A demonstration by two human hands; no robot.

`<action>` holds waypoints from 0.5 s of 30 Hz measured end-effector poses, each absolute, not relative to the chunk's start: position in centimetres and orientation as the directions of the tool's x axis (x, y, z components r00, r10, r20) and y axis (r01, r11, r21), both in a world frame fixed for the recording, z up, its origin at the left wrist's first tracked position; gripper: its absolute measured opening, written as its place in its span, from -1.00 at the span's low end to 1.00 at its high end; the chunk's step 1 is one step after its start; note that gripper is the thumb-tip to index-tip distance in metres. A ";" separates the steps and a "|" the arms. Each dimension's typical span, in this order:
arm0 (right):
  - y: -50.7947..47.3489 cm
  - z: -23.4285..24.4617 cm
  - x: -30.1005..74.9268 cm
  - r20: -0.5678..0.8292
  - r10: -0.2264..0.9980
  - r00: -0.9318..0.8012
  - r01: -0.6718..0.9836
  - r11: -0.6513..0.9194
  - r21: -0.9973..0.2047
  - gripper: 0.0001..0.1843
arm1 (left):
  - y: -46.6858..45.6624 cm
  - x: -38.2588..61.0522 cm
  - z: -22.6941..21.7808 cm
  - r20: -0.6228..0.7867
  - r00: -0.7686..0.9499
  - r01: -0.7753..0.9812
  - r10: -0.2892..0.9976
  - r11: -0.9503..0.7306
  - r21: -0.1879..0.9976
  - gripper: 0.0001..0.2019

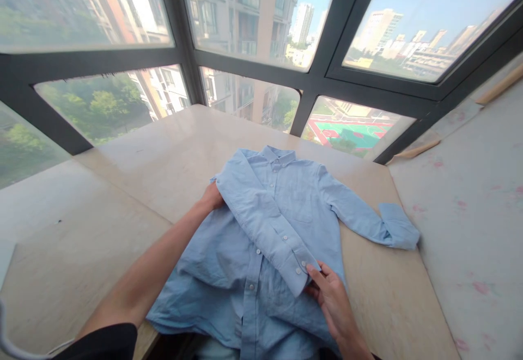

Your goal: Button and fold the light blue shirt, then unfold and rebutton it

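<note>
A light blue button-up shirt (281,202) lies face up on a beige stone window ledge (163,153), collar toward the glass. Its left sleeve is folded diagonally across the chest. My left hand (211,196) is tucked under the fold at the shirt's left shoulder, its fingers hidden by the cloth. My right hand (329,294) pinches the buttoned cuff (300,273) of that folded sleeve near the shirt's lower front. The other sleeve (368,218) stretches out to the right, its cuff turned back.
Dark-framed bay windows (314,85) ring the ledge on the far side. A pale padded surface with faint pink marks (469,213) borders the ledge on the right. The shirt's hem hangs over the near edge.
</note>
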State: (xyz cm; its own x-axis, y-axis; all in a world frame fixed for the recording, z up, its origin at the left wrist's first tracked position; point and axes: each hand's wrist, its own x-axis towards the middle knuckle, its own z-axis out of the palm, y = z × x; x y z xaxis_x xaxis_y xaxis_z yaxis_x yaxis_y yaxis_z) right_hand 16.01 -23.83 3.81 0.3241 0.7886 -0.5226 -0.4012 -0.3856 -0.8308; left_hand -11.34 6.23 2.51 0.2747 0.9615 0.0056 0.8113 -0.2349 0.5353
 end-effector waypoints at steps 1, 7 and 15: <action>-23.8 3.8 16.0 -0.521 0.796 0.308 -0.380 -0.399 -0.834 -0.50 | 5.8 -11.8 2.6 0.022 0.281 0.823 0.959 -0.253 0.509 -0.74; -23.8 3.6 16.1 -0.523 0.822 0.225 -0.271 -0.462 -0.844 -0.58 | 4.2 -14.5 2.9 0.092 0.104 0.886 0.990 -0.134 0.443 -0.66; -23.6 1.9 17.4 -0.541 0.805 0.242 0.067 -0.570 -0.819 -0.34 | 8.8 -14.3 4.2 -0.044 -0.198 0.752 0.979 0.180 0.634 -0.63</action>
State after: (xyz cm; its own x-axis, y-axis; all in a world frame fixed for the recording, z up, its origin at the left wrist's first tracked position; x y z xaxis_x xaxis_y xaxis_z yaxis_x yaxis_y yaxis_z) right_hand 17.42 -23.60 1.90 0.2417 0.8055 -0.5411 0.0668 -0.5701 -0.8188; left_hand -14.34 8.76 4.19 -0.1980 0.9792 -0.0438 0.7517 0.1804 0.6344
